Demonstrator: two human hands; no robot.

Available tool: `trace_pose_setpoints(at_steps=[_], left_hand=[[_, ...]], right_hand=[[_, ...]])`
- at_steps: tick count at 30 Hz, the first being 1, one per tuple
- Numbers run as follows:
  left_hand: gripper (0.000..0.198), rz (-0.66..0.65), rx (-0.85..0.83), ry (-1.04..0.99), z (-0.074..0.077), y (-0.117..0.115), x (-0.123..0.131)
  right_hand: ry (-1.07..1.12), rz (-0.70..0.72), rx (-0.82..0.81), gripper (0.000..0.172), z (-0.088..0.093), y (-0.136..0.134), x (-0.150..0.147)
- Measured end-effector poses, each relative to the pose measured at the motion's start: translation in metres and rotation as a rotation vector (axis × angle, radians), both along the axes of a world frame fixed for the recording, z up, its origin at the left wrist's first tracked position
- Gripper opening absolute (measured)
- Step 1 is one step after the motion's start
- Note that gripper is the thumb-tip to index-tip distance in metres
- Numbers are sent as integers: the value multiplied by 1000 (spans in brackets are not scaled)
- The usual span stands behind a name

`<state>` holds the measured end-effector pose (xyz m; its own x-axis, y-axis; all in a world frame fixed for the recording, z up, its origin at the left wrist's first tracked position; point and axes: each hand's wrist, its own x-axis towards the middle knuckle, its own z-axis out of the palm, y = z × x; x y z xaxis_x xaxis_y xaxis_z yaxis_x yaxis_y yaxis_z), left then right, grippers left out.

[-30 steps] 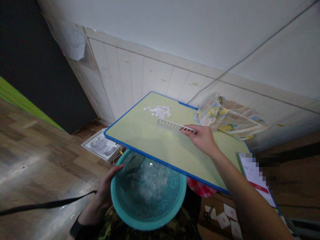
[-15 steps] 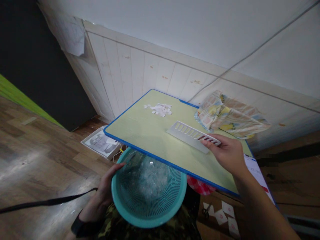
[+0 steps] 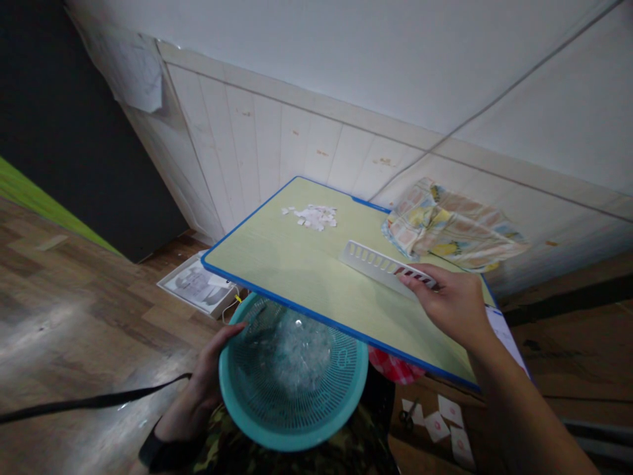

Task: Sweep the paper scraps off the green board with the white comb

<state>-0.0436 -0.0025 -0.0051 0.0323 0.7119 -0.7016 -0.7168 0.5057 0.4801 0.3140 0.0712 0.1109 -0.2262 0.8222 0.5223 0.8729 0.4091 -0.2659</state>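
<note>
My left hand [image 3: 212, 359] grips the left rim of a turquoise plastic basket [image 3: 293, 441], its thumb inside the rim. Clear, shiny, crumpled plastic pieces [image 3: 299, 356] lie in the basket, which is tucked partly under the front edge of a light-green table [image 3: 267, 257] with a blue border. Over the table's right part, my right hand [image 3: 448, 300] is closed around one end of a long white plastic piece [image 3: 370, 267] with a row of slots; its exact kind is unclear. Small white paper scraps [image 3: 316, 216] form a pile farther back on the tabletop.
A patterned cloth [image 3: 450, 224] lies at the table's back right, against the white panelled wall [image 3: 297, 142]. An open white box [image 3: 200, 287] sits on the floor at left. Scissors [image 3: 408, 417] and several paper cards [image 3: 436, 427] lie below the table.
The slotted white piece has tilted, so less of its lower face shows, and its far end has shifted slightly right. My left hand stays on the basket rim.
</note>
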Motion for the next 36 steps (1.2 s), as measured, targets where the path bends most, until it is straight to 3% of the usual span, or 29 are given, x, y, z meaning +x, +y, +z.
trace_pose_setpoints(at_steps=[4, 10, 17, 24, 36], left_hand=[[21, -14, -1, -18, -1, -1, -1], [20, -20, -5, -20, -4, 0, -3], [15, -11, 5, -34, -6, 1, -4], [20, -21, 20, -18, 3, 2, 0], [34, -40, 20, -13, 7, 2, 2]], right_hand=[[54, 8, -7, 19, -4, -2, -15], [108, 160, -117, 19, -9, 5, -40], [218, 185, -171, 17, -7, 13, -37], [233, 229, -174, 19, -21, 26, -43], [222, 318, -273, 17, -6, -16, -37]])
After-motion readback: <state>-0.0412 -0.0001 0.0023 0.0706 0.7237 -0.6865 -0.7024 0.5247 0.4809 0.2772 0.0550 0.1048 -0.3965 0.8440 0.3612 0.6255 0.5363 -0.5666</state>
